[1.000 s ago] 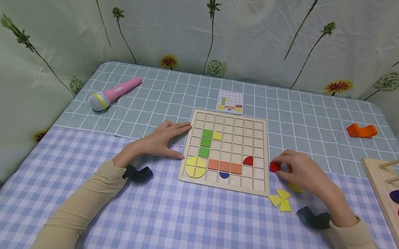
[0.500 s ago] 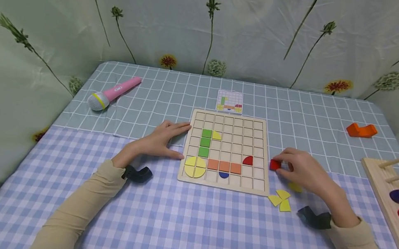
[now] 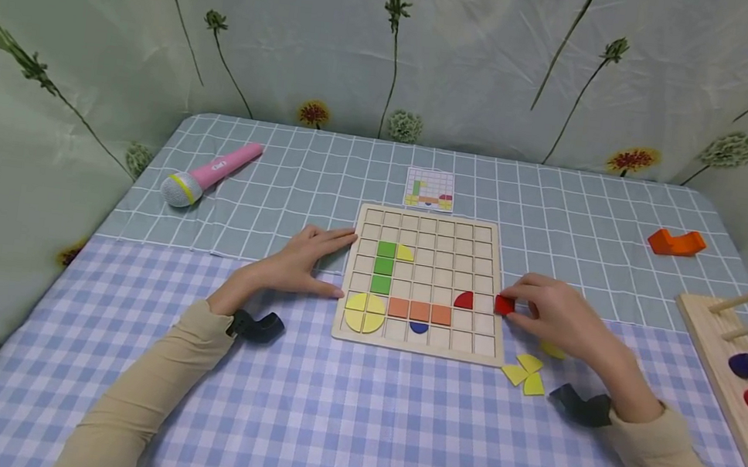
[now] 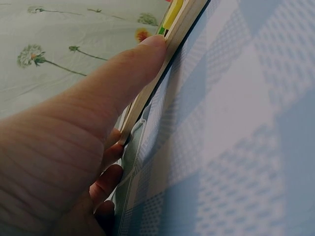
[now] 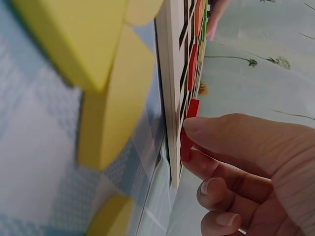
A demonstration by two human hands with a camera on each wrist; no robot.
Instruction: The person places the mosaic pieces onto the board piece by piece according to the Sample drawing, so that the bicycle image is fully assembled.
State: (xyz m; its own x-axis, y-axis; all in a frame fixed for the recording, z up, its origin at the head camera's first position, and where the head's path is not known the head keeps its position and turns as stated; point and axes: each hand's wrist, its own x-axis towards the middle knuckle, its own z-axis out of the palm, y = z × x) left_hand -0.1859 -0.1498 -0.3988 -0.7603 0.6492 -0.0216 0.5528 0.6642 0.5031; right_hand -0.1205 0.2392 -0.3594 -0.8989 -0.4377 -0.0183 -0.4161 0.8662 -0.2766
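Note:
A wooden grid board (image 3: 446, 243) lies mid-table, holding green and orange square tiles, yellow quarter-circles joined into a disc, a blue half-circle and a red quarter-circle (image 3: 465, 300). My right hand (image 3: 555, 313) pinches a red tile (image 3: 504, 305) between thumb and fingers at the board's right edge. In the right wrist view that tile (image 5: 189, 130) stands close over the board's border, its full shape partly covered by fingers. Against the board's left edge rests my left hand (image 3: 296, 264), fingers straight and thumb spread. The left wrist view has its thumb (image 4: 133, 64) on the wooden side.
Behind the board lies a small pattern card (image 3: 430, 189). Several loose yellow quarter-circles (image 3: 515, 375) lie near my right wrist. A pink toy microphone (image 3: 209, 174) is at back left, an orange curved block (image 3: 676, 243) at back right. A wooden peg rack (image 3: 705, 329) occupies the right side.
My right hand has moved left with the red tile, from beside the board to over its right border. The left hand has kept its place at the board's edge.

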